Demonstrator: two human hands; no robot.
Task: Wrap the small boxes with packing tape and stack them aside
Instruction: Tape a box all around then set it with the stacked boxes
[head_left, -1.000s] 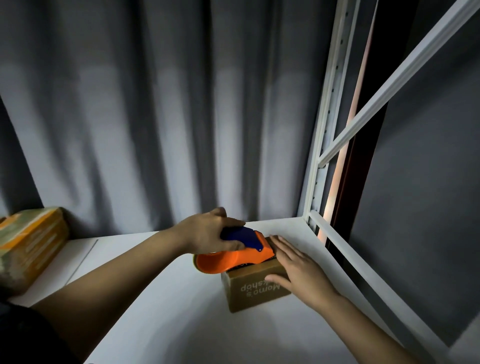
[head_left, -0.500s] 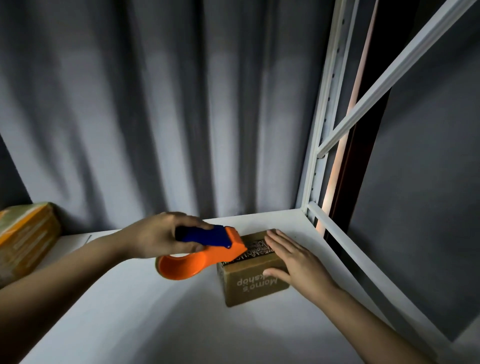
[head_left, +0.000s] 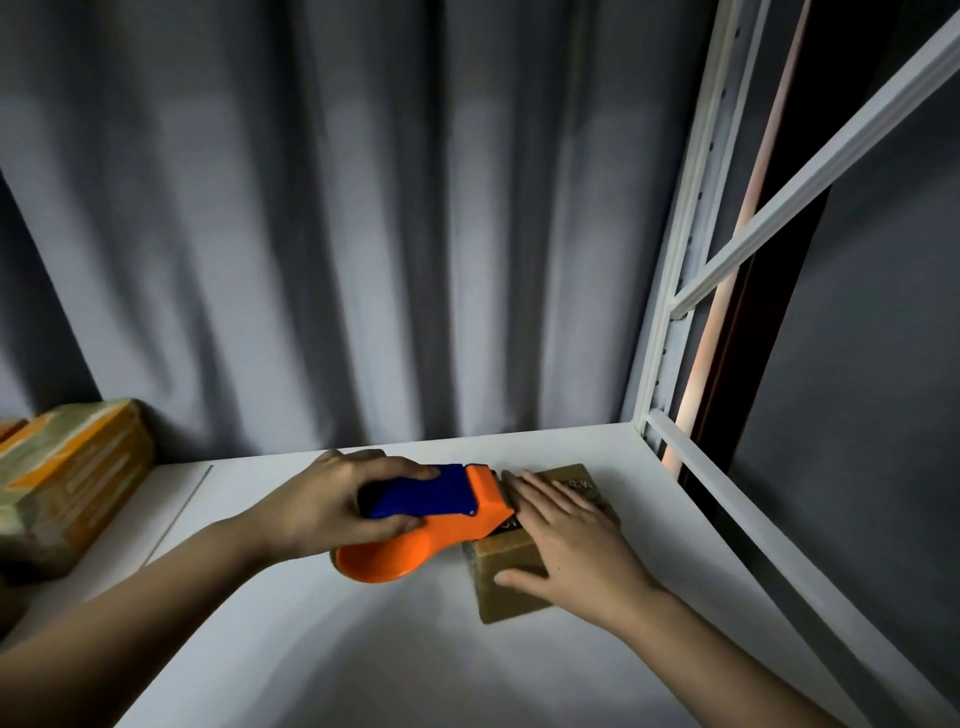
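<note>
A small brown cardboard box (head_left: 511, 595) sits on the white shelf (head_left: 363, 649), right of centre. My left hand (head_left: 332, 504) grips the blue handle of an orange tape dispenser (head_left: 415, 525), whose front end rests against the box's left top edge. My right hand (head_left: 566, 540) lies flat on top of the box, fingers spread, thumb down over its near side. Most of the box's top is hidden under that hand.
A larger taped package (head_left: 67, 478) with orange stripes lies at the shelf's far left. A grey curtain (head_left: 363, 234) hangs behind. White metal rack posts and a rail (head_left: 670, 332) bound the shelf on the right.
The dispenser first slid left off the box's top, then came back right to the box's left edge. My right hand moved from the box's right side onto its top.
</note>
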